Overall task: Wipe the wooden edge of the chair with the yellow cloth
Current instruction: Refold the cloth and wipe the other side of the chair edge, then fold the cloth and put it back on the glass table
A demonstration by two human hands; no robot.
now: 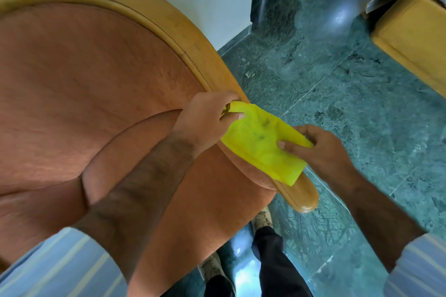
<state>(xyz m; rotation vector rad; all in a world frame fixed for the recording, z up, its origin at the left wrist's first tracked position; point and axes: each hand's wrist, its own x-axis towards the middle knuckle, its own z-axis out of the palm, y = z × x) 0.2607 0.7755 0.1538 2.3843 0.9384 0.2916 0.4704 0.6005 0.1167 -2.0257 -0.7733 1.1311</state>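
At the far left the round-backed armchair in rust-orange upholstery (79,75) fills the view, and its curved, pale varnished wooden edge (193,50) sweeps from the upper left down toward the lower right, ending in a rounded wooden arm tip (303,196) just above the green marble floor (362,94). That diagonal is the line the wiping has to follow: the long axis of the rail runs away from the person up and to the left, and toward the person down and to the right. The person's left hand (205,118) sits on that rail, fingers curled and thumb closed, pinching the upper corner of the thin, bright yellow cloth (260,144) right against the wood. The cloth is stretched flat between both hands and lies draped across the rail and the padded arm, with a few dark smudges on its upper face and its lower corner hanging over the wood toward the tip. Further right, the right hand (321,149) hovers out past the chair over the floor, thumb on top and fingers beneath, pinching the opposite corner of the cloth. The left hand looks the nearer of the two to the wood, apparently touching it, while the right hand holds its corner clear of the chair; judging by this, the unwiped stretches lie both up the curve behind the left hand and down toward the tip below the cloth.
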